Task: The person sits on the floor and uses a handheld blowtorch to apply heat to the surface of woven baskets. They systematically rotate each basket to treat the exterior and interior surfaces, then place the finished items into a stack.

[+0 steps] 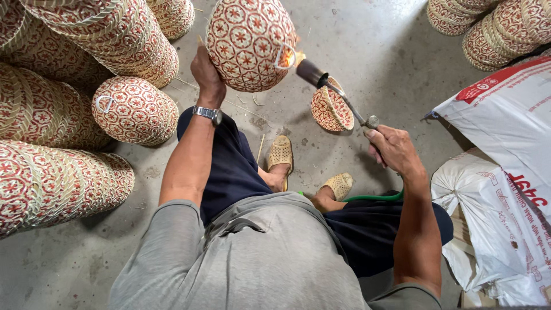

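Note:
My left hand (206,74) grips the edge of a woven basket (249,40) with a red and cream star pattern, held up in front of me. In my right hand (393,150) is a metal gas torch (338,95) with a green hose (376,198) trailing from it. The torch's nozzle points at the basket's right side, where a small flame shows beside a wire loop on the basket. A watch sits on my left wrist.
Stacks of similar woven baskets (74,97) fill the left side and the far right corner (493,26). One small basket (331,109) lies on the concrete floor ahead. White printed sacks (505,172) are piled at my right. My sandalled feet (281,155) rest below.

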